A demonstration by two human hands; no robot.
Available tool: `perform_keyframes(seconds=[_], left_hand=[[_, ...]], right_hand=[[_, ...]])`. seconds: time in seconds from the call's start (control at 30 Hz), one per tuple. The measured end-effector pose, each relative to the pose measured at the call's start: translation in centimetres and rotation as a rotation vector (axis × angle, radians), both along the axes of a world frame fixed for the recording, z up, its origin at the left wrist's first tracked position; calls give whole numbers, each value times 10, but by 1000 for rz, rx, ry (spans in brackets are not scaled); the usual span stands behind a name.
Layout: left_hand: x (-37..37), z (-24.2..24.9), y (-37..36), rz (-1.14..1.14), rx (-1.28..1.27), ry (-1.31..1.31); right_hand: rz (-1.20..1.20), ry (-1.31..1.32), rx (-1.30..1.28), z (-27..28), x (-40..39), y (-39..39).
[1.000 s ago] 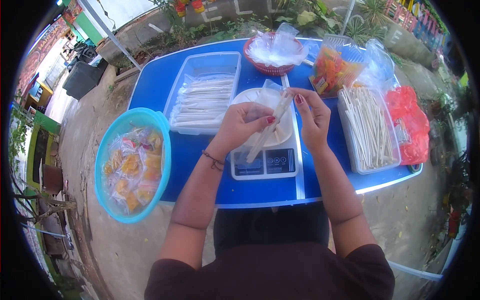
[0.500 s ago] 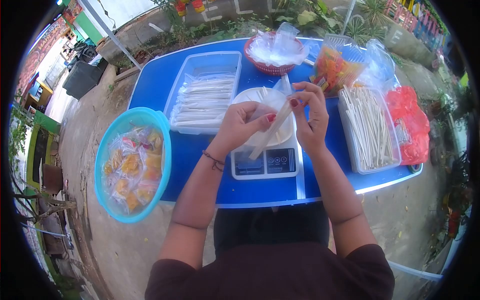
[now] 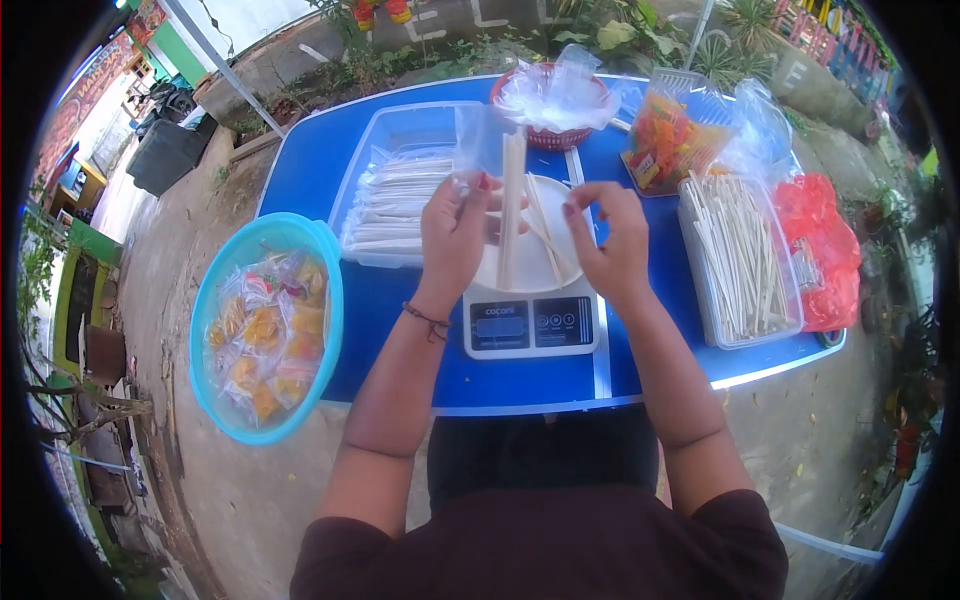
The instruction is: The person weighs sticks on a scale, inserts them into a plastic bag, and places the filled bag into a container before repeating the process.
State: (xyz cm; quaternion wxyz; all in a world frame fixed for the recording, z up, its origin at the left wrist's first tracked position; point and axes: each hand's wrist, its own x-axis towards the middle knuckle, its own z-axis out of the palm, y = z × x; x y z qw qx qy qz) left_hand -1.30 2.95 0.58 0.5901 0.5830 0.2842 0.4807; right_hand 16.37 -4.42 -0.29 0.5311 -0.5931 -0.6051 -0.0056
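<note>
Pale sticks in a clear plastic bag (image 3: 512, 200) stand upright above the scale's plate, with my left hand (image 3: 456, 235) closed on them. To their right my right hand (image 3: 608, 240) is raised, its thumb and forefinger bent close together; whether anything thin is between them is hidden. Beneath both hands is a white digital scale (image 3: 530, 326). Its round plate (image 3: 566, 200) bears a few loose sticks (image 3: 545, 235).
On the blue table (image 3: 400, 370) are a tub of bagged sticks (image 3: 405, 205), a tub of loose sticks (image 3: 740, 260), a red basket with plastic bags (image 3: 553, 138), orange snack packs (image 3: 672, 140) and a red bag (image 3: 818, 250). A turquoise basin (image 3: 332, 300) holds snack packets.
The bagged sticks have turned from slanted to upright. My right hand has come away from them to the right and lower, and my left hand has shifted slightly left.
</note>
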Motion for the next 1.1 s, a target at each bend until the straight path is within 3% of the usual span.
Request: perform_keyframes(seconds=[0.1, 0.2, 0.5, 0.7, 1.1], left_hand=[[0, 1, 3, 8, -131, -22], [0, 0, 3, 11, -162, -71], [3, -2, 3, -133, -314, -151], [2, 5, 1, -138, -440, -205], [5, -3, 6, -106, -458, -169]], right_hand=[[-89, -441, -180, 0, -7, -6], [-109, -545, -297, -1, -14, -8], [-184, -578, -250, -8, -15, -7], [-167, -503, -292, 3, -16, -11], [-172, -450, -318, -8, -21, -10]])
